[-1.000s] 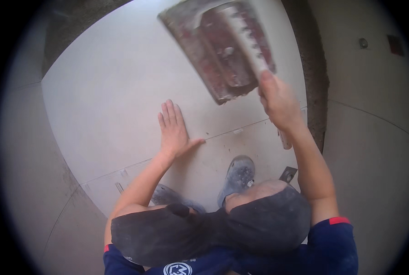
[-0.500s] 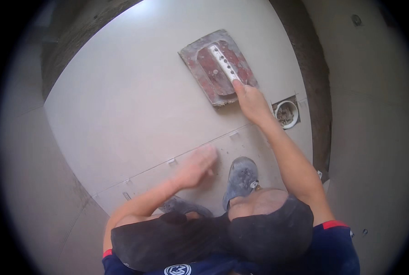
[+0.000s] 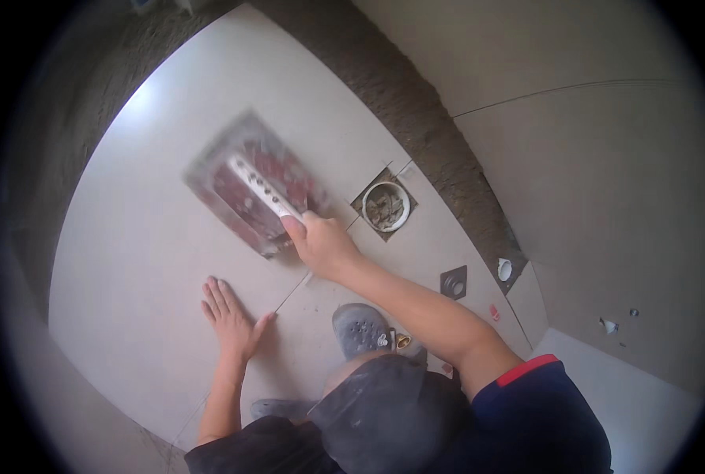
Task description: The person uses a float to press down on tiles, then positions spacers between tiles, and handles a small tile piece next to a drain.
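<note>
My right hand (image 3: 311, 235) is closed on the white, dotted handle of a rectangular tool (image 3: 246, 201), red and grey with a worn, dirty face. The tool lies on or just over a large pale floor tile (image 3: 123, 261); its outline is blurred. My left hand (image 3: 228, 314) rests on that tile with fingers spread, near a joint line and below the tool. Right of the tool, a square cut-out holds a round white pipe (image 3: 386, 206) with rubble inside. Part of a small pale clip at the joint shows beside my right wrist.
A dark rough strip (image 3: 447, 158) borders the tile, with a small white pipe (image 3: 504, 270) in it. A square grey drain cover (image 3: 453, 282) and a red piece (image 3: 494, 312) lie at right. My shoe (image 3: 356, 328) stands below. Tiled surfaces (image 3: 582, 182) rise beyond the strip.
The view has turned, showing more at right. The tool swung from high in the picture down and leftward. My left hand, blurred half a second ago, is now spread on the tile.
</note>
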The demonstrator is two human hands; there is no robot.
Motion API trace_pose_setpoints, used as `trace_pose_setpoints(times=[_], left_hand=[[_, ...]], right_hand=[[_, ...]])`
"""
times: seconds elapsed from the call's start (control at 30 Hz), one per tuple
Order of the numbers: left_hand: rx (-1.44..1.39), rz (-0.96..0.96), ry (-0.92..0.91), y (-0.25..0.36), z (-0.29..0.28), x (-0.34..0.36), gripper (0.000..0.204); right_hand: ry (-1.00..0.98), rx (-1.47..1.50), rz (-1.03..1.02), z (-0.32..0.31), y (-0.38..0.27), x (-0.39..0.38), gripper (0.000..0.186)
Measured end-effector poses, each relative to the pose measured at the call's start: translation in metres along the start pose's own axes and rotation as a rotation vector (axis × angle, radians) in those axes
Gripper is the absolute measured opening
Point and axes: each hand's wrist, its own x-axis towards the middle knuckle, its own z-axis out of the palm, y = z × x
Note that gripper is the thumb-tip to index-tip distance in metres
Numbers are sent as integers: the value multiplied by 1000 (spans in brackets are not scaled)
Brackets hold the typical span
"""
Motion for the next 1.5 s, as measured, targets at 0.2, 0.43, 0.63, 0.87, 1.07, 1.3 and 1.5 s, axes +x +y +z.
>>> trace_pose_setpoints(times=[0.2, 0.43, 0.63, 0.87, 1.07, 1.3, 1.5], left_hand=[[39, 0, 42, -18, 17, 1, 119], [85, 37, 11, -2, 8, 2, 118], [93, 41, 35, -10, 8, 0, 117], [73, 42, 18, -12, 10, 1, 117], [67, 58, 46, -19, 14, -2, 117], [57, 39, 17, -19, 11, -5, 117], [68, 67, 40, -18, 20, 2, 120]], right_hand=[[-76, 16, -133, -24, -34, 15, 68], [17, 57, 101, -16, 6, -3, 64], [-121, 24, 77, 5, 42, 19, 58], [516, 342, 298, -136, 186, 70, 23], [399, 370, 380, -137, 191, 82, 29], [423, 381, 450, -137, 205, 76, 29], [413, 325, 283, -147, 196, 95, 26]])
